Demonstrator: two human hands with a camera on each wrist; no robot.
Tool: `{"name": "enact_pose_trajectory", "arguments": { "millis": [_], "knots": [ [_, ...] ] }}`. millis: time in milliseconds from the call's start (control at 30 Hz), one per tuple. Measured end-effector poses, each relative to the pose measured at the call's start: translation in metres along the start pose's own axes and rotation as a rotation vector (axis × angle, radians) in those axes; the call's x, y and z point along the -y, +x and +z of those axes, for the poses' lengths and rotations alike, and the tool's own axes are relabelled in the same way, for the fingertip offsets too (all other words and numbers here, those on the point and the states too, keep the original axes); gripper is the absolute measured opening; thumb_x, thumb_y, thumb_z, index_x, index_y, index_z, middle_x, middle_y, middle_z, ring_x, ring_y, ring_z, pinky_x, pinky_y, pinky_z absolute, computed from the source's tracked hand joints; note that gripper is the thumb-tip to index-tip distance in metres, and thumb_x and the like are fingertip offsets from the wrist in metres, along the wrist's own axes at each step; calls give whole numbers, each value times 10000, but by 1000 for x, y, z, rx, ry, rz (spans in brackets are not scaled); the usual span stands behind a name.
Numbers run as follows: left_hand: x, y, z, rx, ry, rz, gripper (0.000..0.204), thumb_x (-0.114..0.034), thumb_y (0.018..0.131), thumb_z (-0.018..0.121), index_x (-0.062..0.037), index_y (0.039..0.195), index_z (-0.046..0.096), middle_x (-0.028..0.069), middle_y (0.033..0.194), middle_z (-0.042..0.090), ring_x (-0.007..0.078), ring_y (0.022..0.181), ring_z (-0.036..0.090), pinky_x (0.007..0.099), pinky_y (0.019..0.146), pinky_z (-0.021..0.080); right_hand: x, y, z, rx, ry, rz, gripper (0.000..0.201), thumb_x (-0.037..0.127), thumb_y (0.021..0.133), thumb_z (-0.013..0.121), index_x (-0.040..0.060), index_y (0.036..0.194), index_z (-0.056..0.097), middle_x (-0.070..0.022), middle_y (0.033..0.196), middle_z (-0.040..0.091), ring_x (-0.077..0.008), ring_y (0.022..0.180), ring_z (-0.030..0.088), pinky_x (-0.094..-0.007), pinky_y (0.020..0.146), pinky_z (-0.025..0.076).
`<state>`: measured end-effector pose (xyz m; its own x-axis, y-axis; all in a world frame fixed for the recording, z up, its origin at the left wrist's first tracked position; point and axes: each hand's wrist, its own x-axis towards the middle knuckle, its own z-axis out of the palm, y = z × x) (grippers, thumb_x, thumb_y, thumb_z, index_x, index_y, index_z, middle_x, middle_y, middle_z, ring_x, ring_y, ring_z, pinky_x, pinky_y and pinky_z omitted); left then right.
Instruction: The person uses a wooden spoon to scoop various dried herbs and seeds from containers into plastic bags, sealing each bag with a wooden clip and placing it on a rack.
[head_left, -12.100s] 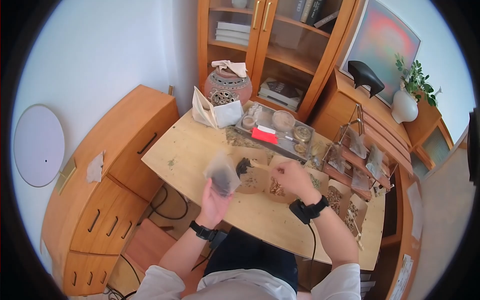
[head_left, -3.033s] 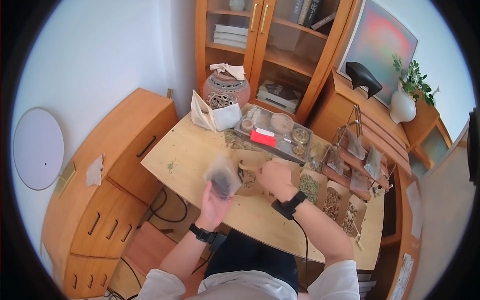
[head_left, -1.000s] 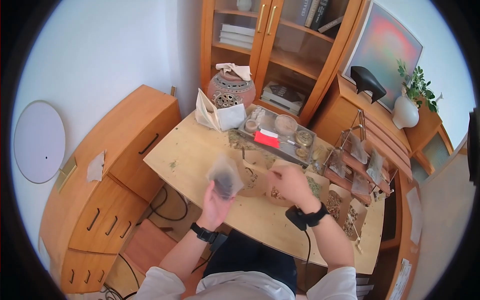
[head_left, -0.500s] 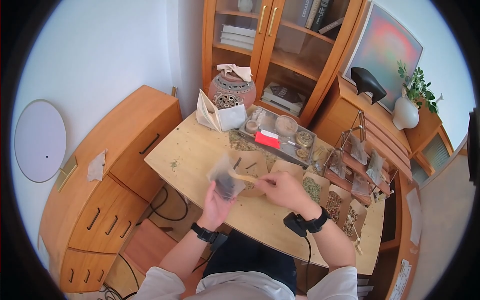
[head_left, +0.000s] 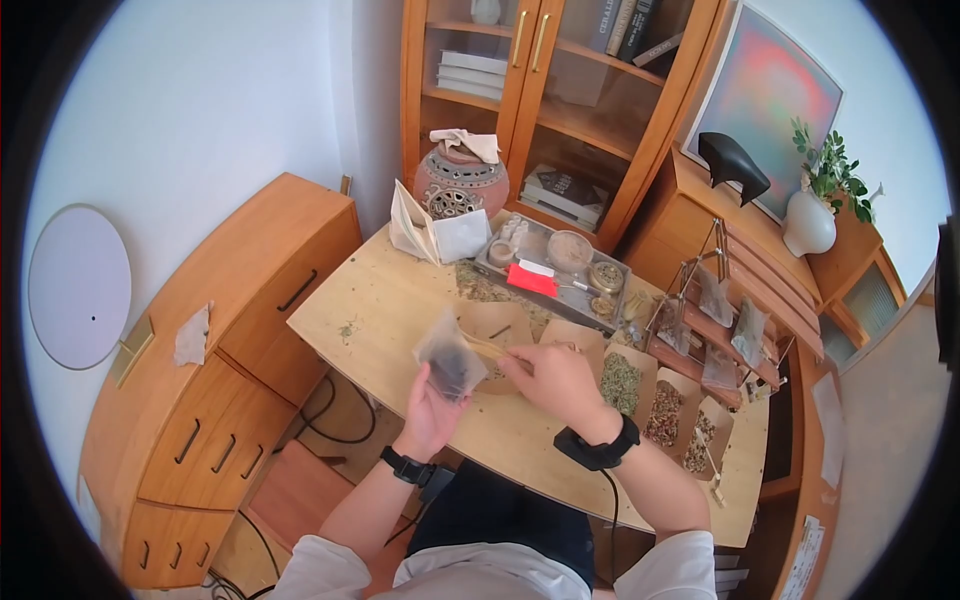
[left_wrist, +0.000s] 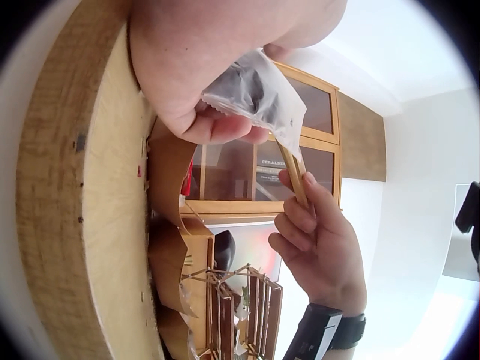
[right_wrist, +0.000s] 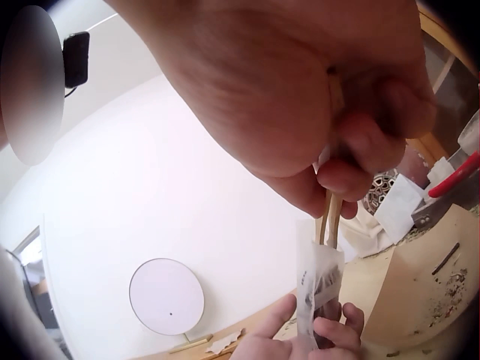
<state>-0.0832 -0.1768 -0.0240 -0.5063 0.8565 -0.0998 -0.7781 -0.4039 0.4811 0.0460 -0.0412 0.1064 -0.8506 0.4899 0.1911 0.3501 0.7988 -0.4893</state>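
Note:
A translucent pouch with dark contents is gripped upright in my left hand, fingers and thumb curled round its lower part. My right hand pinches bamboo tongs with two slim prongs. In the right wrist view the prongs reach down into the pouch's mouth; their tips are hidden inside. The left wrist view shows the tongs meeting the pouch at its open end. Just behind the hands lies a folded brown paper tray, holding one dark strip and scattered crumbs.
To the right stand more paper trays with dried green bits and brown mixed bits. A grey tray with jars and a red packet lies behind. A wooden rack holding several pouches stands right; a pottery jar sits at the back.
The dark pile in the nearest paper tray has shrunk to one strip and crumbs. My right hand has moved left, bringing the tongs into the pouch; my left hand has stayed nearly still.

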Motion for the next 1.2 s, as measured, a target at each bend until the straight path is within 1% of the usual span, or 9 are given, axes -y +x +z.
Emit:
{"name": "enact_pose_trajectory", "arguments": {
  "millis": [100, 233, 300, 600, 800, 900, 1000, 1100, 1200],
  "knots": [
    [1, 1, -3, 16, -1, 1, 412, -443, 1022, 433, -187, 1343, 465, -3, 1221, 574, 154, 1035, 545, 308, 802, 443, 2, -1, -3, 22, -10, -12, 261, 333, 903, 622, 114, 957, 752, -161, 742, 682, -357, 697, 673, -447, 671, 542],
    [-2, -3, 9, -59, -11, 7, 418, -440, 1019, 439, -187, 1351, 460, 0, 1216, 574, 153, 1018, 543, 303, 790, 444, -3, 1, -18, -28, 37, 33, 263, 329, 906, 616, 107, 954, 750, -163, 774, 687, -352, 733, 675, -450, 677, 541],
    [-1, -2, 5, -43, -25, 2, 420, -439, 1018, 441, -187, 1354, 459, 1, 1213, 573, 153, 1010, 542, 303, 785, 444, -9, 6, -29, -57, 24, 54, 268, 329, 904, 614, 105, 958, 751, -163, 803, 693, -347, 759, 676, -448, 686, 541],
    [-1, 0, 1, -30, -37, -4, 416, -440, 1018, 441, -186, 1346, 464, 4, 1216, 571, 155, 996, 537, 305, 772, 443, -80, 33, 0, 62, -383, -43, 172, 247, 846, 636, 107, 843, 736, -144, 821, 697, -332, 808, 683, -441, 689, 536],
    [-4, -1, 11, -71, -27, -4, 407, -445, 1018, 440, -188, 1332, 473, -4, 1197, 581, 156, 960, 550, 302, 767, 444, -82, 68, 8, 215, -482, -38, 166, 260, 849, 655, 111, 874, 724, -136, 836, 701, -347, 834, 676, -451, 714, 537],
    [-2, 0, 6, -67, -24, 0, 407, -445, 1017, 440, -189, 1332, 475, -7, 1189, 586, 155, 958, 553, 301, 763, 447, -83, 81, 11, 259, -541, -33, 187, 270, 850, 642, 98, 846, 716, -140, 833, 702, -342, 830, 680, -448, 713, 539],
    [-1, 1, 5, -64, -31, 0, 401, -440, 1019, 437, -192, 1331, 477, -8, 1187, 588, 152, 959, 554, 300, 759, 449, -75, 91, 10, 275, -566, -56, 211, 186, 822, 610, 26, 852, 742, -195, 878, 716, -351, 849, 705, -437, 719, 557],
    [-2, 1, 5, -54, -30, -2, 389, -433, 1023, 432, -193, 1325, 484, -7, 1183, 590, 149, 958, 557, 298, 755, 451, -81, 97, 16, 292, -597, -96, 222, 187, 830, 598, 23, 864, 744, -187, 878, 720, -346, 853, 708, -439, 723, 558],
    [-2, 0, 7, -76, -37, -3, 385, -431, 1023, 433, -192, 1320, 488, -5, 1178, 592, 150, 947, 559, 297, 748, 453, -85, 94, 16, 294, -592, -122, 249, 291, 853, 599, 78, 819, 723, -147, 811, 702, -338, 810, 687, -454, 724, 537]
  ]
}}
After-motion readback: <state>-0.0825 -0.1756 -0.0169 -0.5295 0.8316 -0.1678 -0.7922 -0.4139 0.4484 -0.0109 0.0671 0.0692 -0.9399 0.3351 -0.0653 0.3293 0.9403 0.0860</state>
